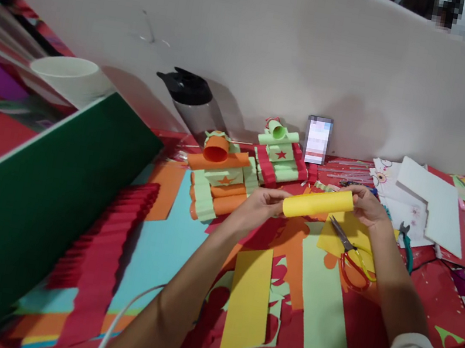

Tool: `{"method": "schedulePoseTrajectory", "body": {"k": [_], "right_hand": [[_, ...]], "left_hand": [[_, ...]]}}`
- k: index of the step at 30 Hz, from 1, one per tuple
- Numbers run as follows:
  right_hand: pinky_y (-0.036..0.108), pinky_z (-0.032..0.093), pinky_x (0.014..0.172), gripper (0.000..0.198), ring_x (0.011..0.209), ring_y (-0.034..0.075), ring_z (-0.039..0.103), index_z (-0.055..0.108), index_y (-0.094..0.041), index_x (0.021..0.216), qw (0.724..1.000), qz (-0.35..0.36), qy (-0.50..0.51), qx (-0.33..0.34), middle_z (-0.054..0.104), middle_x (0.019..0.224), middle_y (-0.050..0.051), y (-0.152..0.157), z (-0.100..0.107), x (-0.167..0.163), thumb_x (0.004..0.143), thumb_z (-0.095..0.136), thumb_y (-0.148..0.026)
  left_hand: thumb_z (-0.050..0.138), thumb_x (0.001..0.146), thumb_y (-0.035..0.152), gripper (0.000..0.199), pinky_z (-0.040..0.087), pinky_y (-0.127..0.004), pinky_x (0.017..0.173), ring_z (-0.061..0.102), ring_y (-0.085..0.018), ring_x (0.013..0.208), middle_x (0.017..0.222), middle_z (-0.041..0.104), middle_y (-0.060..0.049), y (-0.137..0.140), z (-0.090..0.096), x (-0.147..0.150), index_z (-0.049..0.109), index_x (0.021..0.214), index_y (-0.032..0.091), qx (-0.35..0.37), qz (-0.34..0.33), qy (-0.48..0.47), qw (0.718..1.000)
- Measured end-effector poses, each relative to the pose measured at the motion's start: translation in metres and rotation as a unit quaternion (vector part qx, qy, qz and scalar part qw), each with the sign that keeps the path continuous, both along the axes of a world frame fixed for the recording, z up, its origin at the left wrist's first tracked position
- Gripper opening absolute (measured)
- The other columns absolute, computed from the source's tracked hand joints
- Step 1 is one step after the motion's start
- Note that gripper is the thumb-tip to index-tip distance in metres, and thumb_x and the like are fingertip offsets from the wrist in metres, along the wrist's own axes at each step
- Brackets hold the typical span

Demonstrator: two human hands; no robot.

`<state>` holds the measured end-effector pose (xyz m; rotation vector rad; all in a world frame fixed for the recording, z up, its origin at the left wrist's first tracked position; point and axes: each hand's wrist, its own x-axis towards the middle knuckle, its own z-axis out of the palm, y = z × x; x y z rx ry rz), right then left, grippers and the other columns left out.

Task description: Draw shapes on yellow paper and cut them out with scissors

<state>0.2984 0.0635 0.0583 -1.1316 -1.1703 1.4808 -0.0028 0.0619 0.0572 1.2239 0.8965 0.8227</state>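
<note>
A rolled tube of yellow paper (pixel 319 204) is held level above the work table, one end in each hand. My left hand (pixel 264 203) pinches its left end, and my right hand (pixel 368 207) grips the right end with the fingertips. Below the tube, red-and-yellow-handled scissors (pixel 350 253) lie partly on a yellow sheet (pixel 339 230). Nearer to me are a yellow paper rectangle (pixel 249 301) and a long light-green strip (pixel 323 308). Behind my left hand rests an orange-and-green paper model (pixel 223 187) with a star; a green-and-red one (pixel 280 155) lies beyond.
A dark green board (pixel 42 213) stands slanted at the left, with red crepe paper (pixel 102 271) beside it. At the back are a black-lidded bottle (pixel 195 99) and a phone (pixel 317 140) against the white partition (pixel 244 51). Pliers (pixel 406 246) and white foam board (pixel 435 202) lie right.
</note>
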Motion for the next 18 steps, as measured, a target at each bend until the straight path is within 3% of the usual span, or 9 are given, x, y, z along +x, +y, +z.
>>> {"method": "schedulePoseTrajectory", "body": {"k": [7,11,15,18], "right_hand": [[0.028,0.059,0.069,0.056,0.068,0.016,0.071,0.08,-0.021,0.07,0.997,-0.004,0.059,-0.04,0.079,0.074,0.002,-0.003,0.01,-0.008,0.033,0.107,-0.052],[0.027,0.06,0.07,0.047,0.07,0.015,0.07,0.083,-0.022,0.077,0.999,-0.023,0.03,-0.03,0.08,0.078,0.001,0.0,0.011,-0.003,0.044,0.105,-0.046],[0.028,0.059,0.073,0.035,0.072,0.015,0.07,0.084,-0.019,0.084,0.998,-0.031,-0.06,0.005,0.079,0.078,0.002,0.004,0.005,0.005,0.059,0.1,-0.038],[0.029,0.059,0.073,0.031,0.072,0.016,0.07,0.084,-0.018,0.085,0.996,-0.034,-0.087,0.015,0.079,0.078,0.003,0.007,0.001,0.007,0.059,0.096,-0.031]], "left_hand": [[0.096,0.061,0.044,0.038,0.05,-0.026,0.063,0.066,-0.018,0.068,0.08,0.079,-0.008,0.0,-0.009,0.001,0.084,0.085,0.017,-0.013,-0.009,0.002,1.0],[0.096,0.059,0.044,0.037,0.048,-0.026,0.061,0.062,-0.016,0.064,0.076,0.078,-0.006,0.001,-0.008,0.001,0.083,0.083,0.018,-0.003,0.016,0.005,1.0],[0.092,0.064,0.049,0.037,0.05,-0.027,0.061,0.063,-0.017,0.063,0.072,0.076,-0.006,0.002,-0.004,-0.001,0.083,0.082,0.018,0.018,0.031,0.039,0.999],[0.09,0.066,0.051,0.036,0.055,-0.029,0.064,0.068,-0.02,0.066,0.072,0.077,-0.006,0.0,0.003,-0.003,0.083,0.08,0.018,0.026,0.012,0.048,0.998]]}}
